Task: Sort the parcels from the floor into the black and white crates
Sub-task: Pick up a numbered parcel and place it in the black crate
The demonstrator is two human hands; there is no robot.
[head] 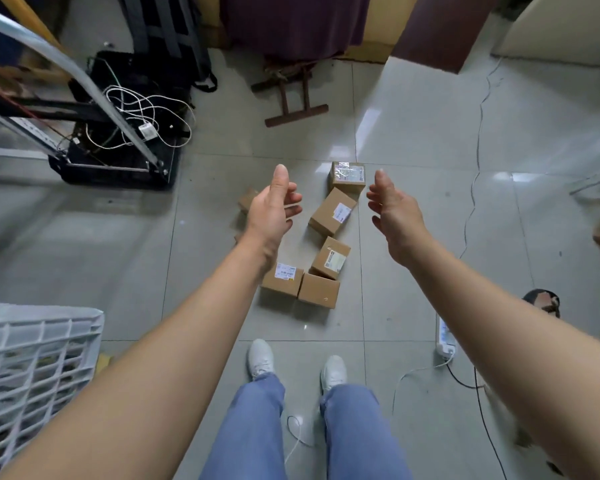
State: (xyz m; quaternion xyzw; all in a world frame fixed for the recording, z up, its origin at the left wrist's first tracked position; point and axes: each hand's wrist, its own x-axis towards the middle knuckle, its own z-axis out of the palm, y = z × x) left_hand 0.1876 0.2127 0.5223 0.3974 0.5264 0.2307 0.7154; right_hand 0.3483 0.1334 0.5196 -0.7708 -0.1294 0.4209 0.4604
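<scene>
Several small cardboard parcels lie on the tiled floor ahead of my feet. A taped one [348,175] is farthest, then a labelled one [333,215], another [330,258], a plain one [319,291] and a labelled one [282,279]. Part of a further parcel [247,199] shows behind my left hand. My left hand [274,209] and my right hand [395,216] are stretched out above the parcels, palms facing each other, fingers apart, holding nothing. The white crate [39,341] stands at the lower left. The black crate [118,168] sits at the upper left under a metal frame.
White cables lie over the black crate. A wooden stool base [295,112] stands beyond the parcels. A white power strip [445,336] and cords run along the floor on the right. A sandalled foot [542,301] is at the right. My white shoes [297,365] are below.
</scene>
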